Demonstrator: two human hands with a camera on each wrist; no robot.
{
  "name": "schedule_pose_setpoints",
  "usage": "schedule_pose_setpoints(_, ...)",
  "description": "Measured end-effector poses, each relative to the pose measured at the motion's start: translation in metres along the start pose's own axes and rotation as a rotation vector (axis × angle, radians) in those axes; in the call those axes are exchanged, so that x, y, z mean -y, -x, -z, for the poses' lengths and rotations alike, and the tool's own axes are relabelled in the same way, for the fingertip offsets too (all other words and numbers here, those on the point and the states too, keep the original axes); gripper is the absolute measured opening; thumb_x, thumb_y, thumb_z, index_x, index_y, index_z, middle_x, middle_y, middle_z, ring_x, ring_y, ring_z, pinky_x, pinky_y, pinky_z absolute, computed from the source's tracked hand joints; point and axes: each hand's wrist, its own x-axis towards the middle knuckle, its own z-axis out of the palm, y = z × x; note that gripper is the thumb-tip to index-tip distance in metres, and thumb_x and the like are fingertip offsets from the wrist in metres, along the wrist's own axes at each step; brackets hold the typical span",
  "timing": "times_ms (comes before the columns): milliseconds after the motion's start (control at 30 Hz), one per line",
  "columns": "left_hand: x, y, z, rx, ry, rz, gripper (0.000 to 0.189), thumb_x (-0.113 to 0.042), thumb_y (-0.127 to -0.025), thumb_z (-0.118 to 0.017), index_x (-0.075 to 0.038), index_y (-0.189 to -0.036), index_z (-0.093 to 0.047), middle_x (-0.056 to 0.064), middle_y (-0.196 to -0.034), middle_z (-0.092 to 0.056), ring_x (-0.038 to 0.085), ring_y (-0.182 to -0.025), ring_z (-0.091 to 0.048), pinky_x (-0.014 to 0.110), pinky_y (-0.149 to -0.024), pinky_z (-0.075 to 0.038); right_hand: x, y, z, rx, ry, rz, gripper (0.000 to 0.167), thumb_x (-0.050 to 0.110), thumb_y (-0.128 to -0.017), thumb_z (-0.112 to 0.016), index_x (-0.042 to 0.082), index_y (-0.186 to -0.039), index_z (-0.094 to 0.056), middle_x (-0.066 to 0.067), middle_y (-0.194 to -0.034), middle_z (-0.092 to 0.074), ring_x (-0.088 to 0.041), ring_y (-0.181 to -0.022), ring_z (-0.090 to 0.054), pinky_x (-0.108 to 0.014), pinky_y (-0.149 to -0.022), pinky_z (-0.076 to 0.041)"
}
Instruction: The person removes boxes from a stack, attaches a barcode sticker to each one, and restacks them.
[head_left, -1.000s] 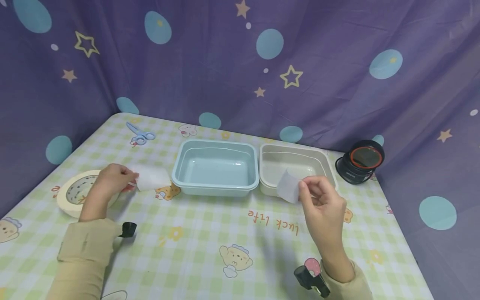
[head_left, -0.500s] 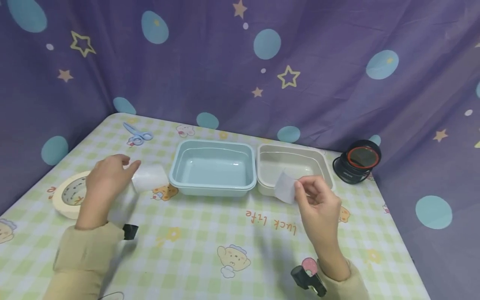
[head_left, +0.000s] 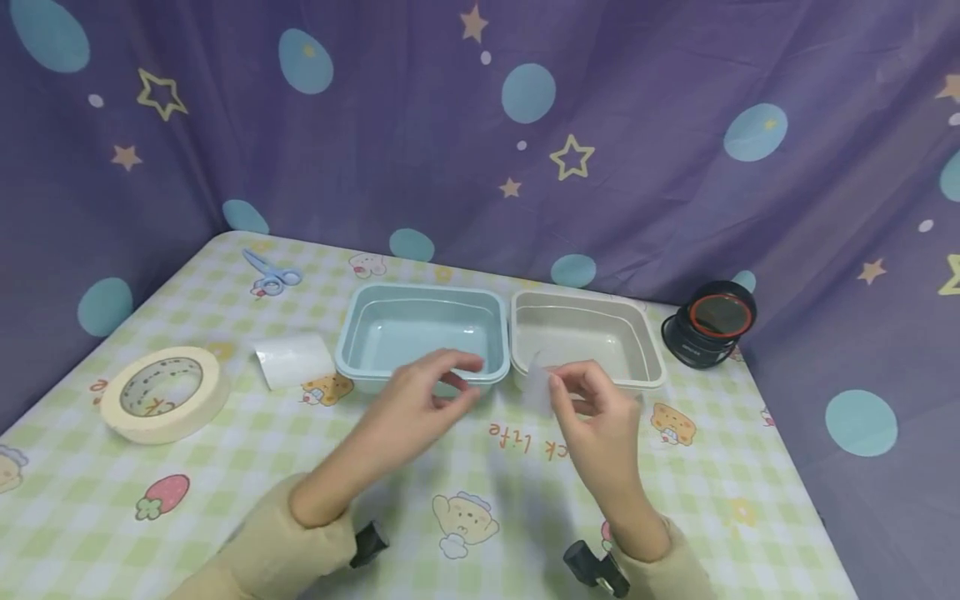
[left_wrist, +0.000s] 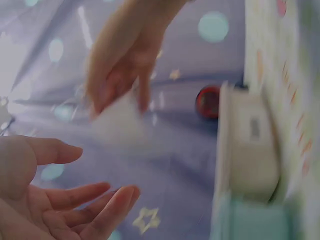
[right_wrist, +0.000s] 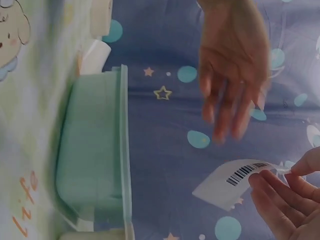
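A thin white barcode label (right_wrist: 227, 184) is pinched between the thumb and fingers of my right hand (head_left: 600, 417), in front of the beige bin (head_left: 652, 385). In the head view the label (head_left: 536, 390) stands nearly edge-on. My left hand (head_left: 423, 392), fingers spread and holding nothing, hovers before the light-blue bin (head_left: 420, 379). The two hands are apart, with the label nearer the right one. In the left wrist view the label (left_wrist: 122, 127) is blurred. Left of the blue bin, a curled white sheet (head_left: 295, 361) lies on the table.
A masking tape roll (head_left: 202, 412) lies at the left. Blue scissors (head_left: 273, 275) rest near the back left. A black, orange-ringed lens-like object (head_left: 701, 337) stands at the back right, beside the beige bin. A purple curtain (head_left: 420, 150) hangs behind the checked tablecloth (head_left: 315, 467).
My left hand has let go of the curled white sheet, which stays on the table, and has swung right toward the right hand. The right hand has shifted slightly left with the label.
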Motion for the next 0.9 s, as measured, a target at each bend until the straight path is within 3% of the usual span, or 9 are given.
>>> schedule_pose_setpoints(100,-0.006,-0.003,-0.023,0.044,0.058,0.001,0.039,-0.017,-0.093,-0.064,-0.005,-0.130,-0.057,0.010,-0.128,-0.062,0.022,-0.106,-0.065,0.025,-0.079,-0.059,-0.002,0.003,-0.006,0.028,0.008,0.035,0.004,-0.004,-0.087,-0.065,0.000,-0.086,-0.065,-0.011,-0.090,-0.075,-0.009,-0.080,-0.071,-0.017,-0.064,-0.058)
schedule_pose_setpoints(233,-0.010,-0.005,-0.035,0.065,0.098,0.018,0.042,-0.019,-0.094,-0.063,-0.006,-0.133,-0.055,0.008,-0.128,-0.060,0.021,-0.108,-0.064,0.024,-0.078,-0.059,-0.003,0.007,-0.014,0.056,0.009,0.069,0.005,-0.003,-0.086,-0.067,0.002,-0.086,-0.065,-0.008,-0.094,-0.074,-0.019,-0.081,-0.072,-0.017,-0.064,-0.059)
schedule_pose_setpoints(367,-0.007,-0.006,-0.038,0.063,0.126,0.011,0.038,-0.021,-0.095,-0.062,-0.005,-0.130,-0.057,0.009,-0.126,-0.062,0.024,-0.107,-0.064,0.023,-0.076,-0.059,-0.003,0.009,-0.018,0.077,-0.006,0.080,0.005,-0.001,-0.087,-0.067,0.004,-0.088,-0.066,-0.007,-0.095,-0.073,-0.019,-0.083,-0.072,-0.017,-0.062,-0.058)
schedule_pose_setpoints(533,-0.004,-0.007,-0.038,0.053,0.162,0.015,0.036,-0.022,-0.095,-0.062,-0.006,-0.127,-0.059,0.009,-0.121,-0.064,0.023,-0.104,-0.064,0.024,-0.076,-0.058,-0.002,0.009,-0.020,0.116,-0.068,0.030,0.005,0.001,-0.089,-0.066,0.005,-0.089,-0.069,-0.006,-0.096,-0.072,-0.015,-0.086,-0.070,-0.021,-0.060,-0.059)
schedule_pose_setpoints(767,0.004,-0.003,-0.037,0.015,0.138,0.022,0.033,-0.025,-0.095,-0.063,-0.006,-0.121,-0.064,0.009,-0.117,-0.068,0.022,-0.099,-0.065,0.025,-0.077,-0.059,-0.005,0.011,-0.022,0.241,-0.192,-0.023,0.012,0.002,-0.093,-0.060,0.004,-0.097,-0.071,-0.010,-0.098,-0.070,-0.006,-0.092,-0.066,-0.026,-0.059,-0.060)
schedule_pose_setpoints(900,0.013,0.001,-0.039,0.012,0.110,0.025,0.029,-0.023,-0.095,-0.061,-0.008,-0.119,-0.066,0.009,-0.114,-0.070,0.023,-0.098,-0.064,0.023,-0.074,-0.059,-0.007,0.013,-0.025,0.330,-0.211,-0.053,0.016,0.005,-0.096,-0.056,0.004,-0.102,-0.071,-0.010,-0.102,-0.070,-0.011,-0.093,-0.066,-0.025,-0.059,-0.060)
